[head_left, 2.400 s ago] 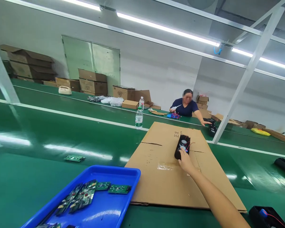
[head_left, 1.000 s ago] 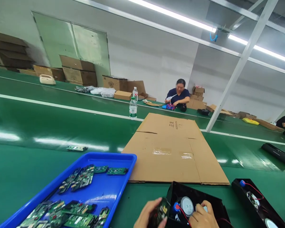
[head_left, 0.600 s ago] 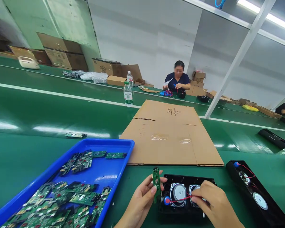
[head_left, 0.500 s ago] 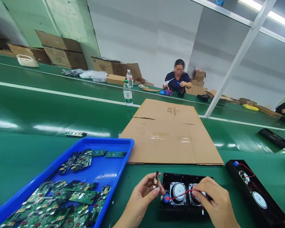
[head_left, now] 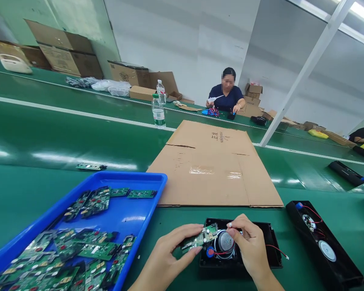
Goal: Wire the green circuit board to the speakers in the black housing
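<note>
A black speaker housing [head_left: 269, 246] lies open on the green belt right in front of me, with a round speaker driver [head_left: 223, 243] and a blue-tipped red wire inside. My left hand [head_left: 166, 250] holds a small green circuit board [head_left: 200, 239] flat over the housing's left end. My right hand [head_left: 250, 246] pinches the board's right end above the driver.
A blue tray [head_left: 139, 226] with several green circuit boards sits at my left. A flat cardboard sheet [head_left: 215, 169] lies beyond the housing. A second open speaker housing [head_left: 321, 246] rests at right. A water bottle [head_left: 158, 111] stands farther off. A seated person [head_left: 226, 97] works across the belt.
The circuit board went from upright in my left hand to lying flat over the housing. My right hand left the red wire and took hold of the board's right end.
</note>
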`<action>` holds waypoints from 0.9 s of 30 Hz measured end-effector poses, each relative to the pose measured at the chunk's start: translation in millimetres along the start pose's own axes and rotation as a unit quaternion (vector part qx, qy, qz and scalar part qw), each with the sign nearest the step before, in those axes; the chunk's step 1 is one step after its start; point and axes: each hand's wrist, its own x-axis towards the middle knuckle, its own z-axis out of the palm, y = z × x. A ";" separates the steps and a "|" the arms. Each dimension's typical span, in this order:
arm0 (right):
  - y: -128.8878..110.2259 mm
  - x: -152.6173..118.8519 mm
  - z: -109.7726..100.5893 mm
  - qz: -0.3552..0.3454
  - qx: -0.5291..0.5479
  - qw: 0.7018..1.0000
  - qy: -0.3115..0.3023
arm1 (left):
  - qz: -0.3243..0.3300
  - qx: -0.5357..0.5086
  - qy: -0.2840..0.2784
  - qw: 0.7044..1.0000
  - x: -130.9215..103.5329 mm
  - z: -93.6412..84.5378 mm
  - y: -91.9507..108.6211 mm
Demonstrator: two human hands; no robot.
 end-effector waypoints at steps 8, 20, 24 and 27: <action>-14.7 -7.7 7.9 -0.083 -0.166 0.974 -0.134 | -0.118 -0.189 -0.012 0.975 -7.2 2.9 18.9; -23.3 -17.2 22.2 -0.297 -0.280 0.913 -0.021 | -0.196 -0.403 -0.109 0.887 -1.8 11.7 14.0; -22.2 -16.9 22.1 -0.347 -0.325 0.880 -0.023 | -0.206 -0.382 -0.121 0.893 -2.8 13.8 13.1; -20.4 -17.3 20.9 -0.386 -0.360 0.848 -0.047 | -0.224 -0.349 -0.124 0.901 -2.1 13.8 12.6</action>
